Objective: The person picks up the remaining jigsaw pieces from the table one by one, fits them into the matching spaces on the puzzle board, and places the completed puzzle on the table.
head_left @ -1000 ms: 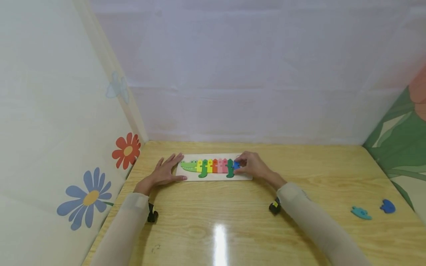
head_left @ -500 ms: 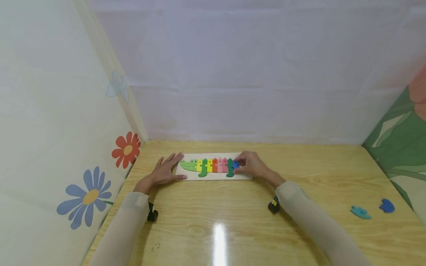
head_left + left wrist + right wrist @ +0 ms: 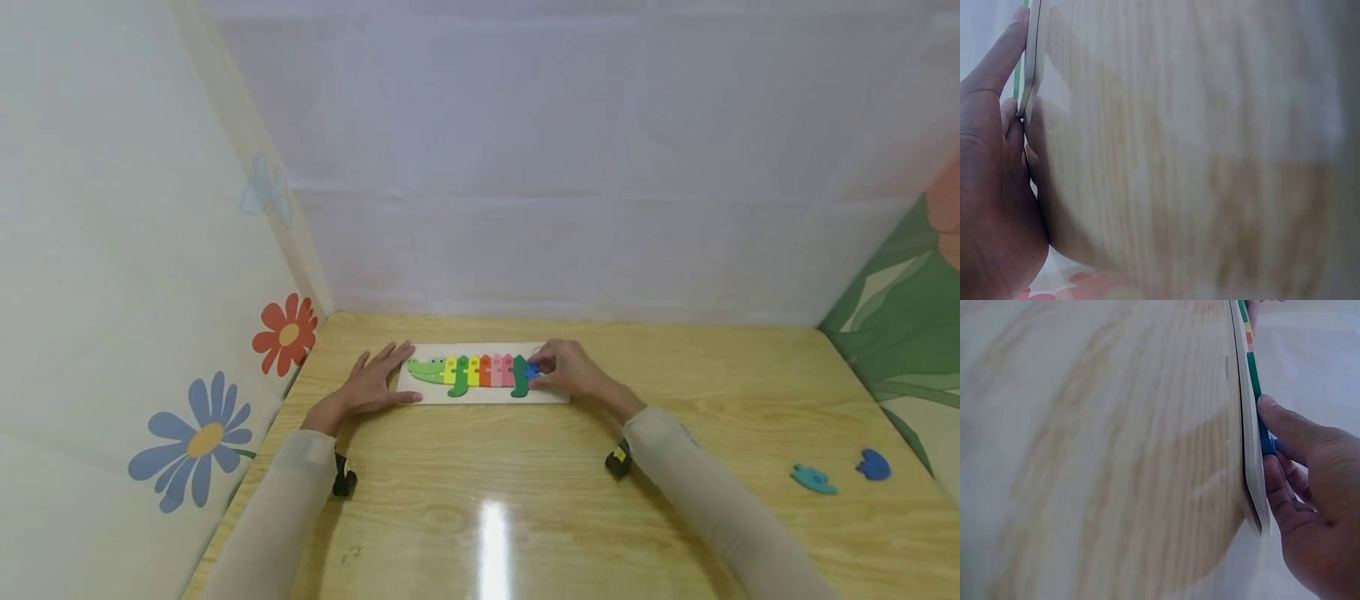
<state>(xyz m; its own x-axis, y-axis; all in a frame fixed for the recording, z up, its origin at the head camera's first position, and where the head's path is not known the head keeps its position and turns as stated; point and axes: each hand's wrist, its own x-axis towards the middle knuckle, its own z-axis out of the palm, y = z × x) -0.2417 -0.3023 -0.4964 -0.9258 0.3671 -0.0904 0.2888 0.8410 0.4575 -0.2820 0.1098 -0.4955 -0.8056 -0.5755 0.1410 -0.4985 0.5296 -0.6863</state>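
On the counter (image 3: pixel 420 483), from the head view, a crocodile puzzle (image 3: pixel 473 372) is lying on its pale board (image 3: pixel 487 397). The left hand (image 3: pixel 366 388) is resting at the board's left end, fingers spread; the right hand (image 3: pixel 574 371) is pinching a blue piece (image 3: pixel 533 371) beside the dark green leg (image 3: pixel 520 379). A teal piece (image 3: pixel 813 479) and a navy piece (image 3: pixel 873 465) are lying well off to the right. From the left wrist, the thumb (image 3: pixel 1000 59) is touching the board's edge; from the right wrist, thumb and fingers are gripping the blue piece.
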